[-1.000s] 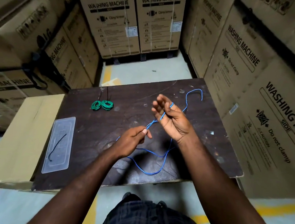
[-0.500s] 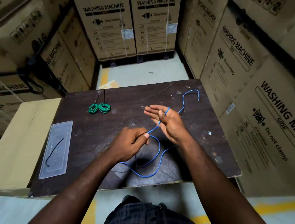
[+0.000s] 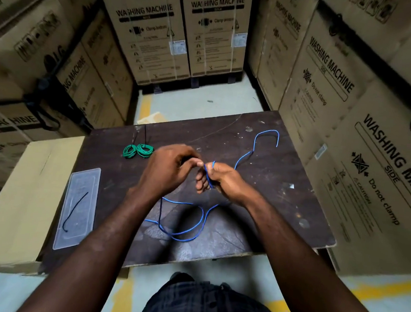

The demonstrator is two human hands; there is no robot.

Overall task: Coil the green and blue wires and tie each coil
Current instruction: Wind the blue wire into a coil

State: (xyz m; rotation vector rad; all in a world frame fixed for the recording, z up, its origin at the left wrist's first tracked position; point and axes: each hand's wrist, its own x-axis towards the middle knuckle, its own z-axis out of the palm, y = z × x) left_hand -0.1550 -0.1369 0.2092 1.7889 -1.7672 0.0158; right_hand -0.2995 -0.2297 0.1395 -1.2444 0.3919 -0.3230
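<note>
Blue wire [image 3: 208,177], mid-coil. One turn is lying across the curled fingers [image 3: 200,183] of the right hand [image 3: 224,179], which is gripping it and probably serving as the form for the loops. Left hand [image 3: 171,168] is meeting those fingertips with its own fingers curled, though any hold on the wire is hidden. Slack is trailing over the table [image 3: 270,198] on both sides. Green coils [image 3: 138,150] are sitting tied, well apart.

Brought left hand [image 3: 171,168] up to meet right hand [image 3: 222,179]. Curled right fingers round the blue wire [image 3: 203,216], now looped there.
</note>
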